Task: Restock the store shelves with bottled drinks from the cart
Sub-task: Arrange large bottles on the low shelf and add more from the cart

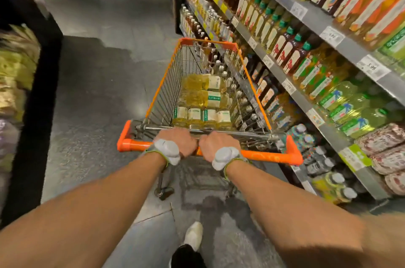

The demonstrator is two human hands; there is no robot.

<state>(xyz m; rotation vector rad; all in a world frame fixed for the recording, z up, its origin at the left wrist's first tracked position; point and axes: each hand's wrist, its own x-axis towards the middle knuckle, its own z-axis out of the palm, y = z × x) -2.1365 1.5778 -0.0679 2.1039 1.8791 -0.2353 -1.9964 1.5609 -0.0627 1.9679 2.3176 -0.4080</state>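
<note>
Gripping the orange handle [269,155] of the cart [162,83] with left hand [176,141] and right hand [218,146], both clamped round the bar near its middle, knuckles almost touching. Carrying bottled drinks [203,101] packed low in the basket, toward the handle end. Rolling just beside the shelves [328,134]. Judging the bottles full, heavy, stiff and probably slick; advising gripping each round the body, not the cap.

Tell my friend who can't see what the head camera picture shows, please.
A person's left hand and right hand grip the orange handle of a wire cart holding bottles of yellow drink. Shelves full of bottled drinks run along the right side of the aisle.
</note>
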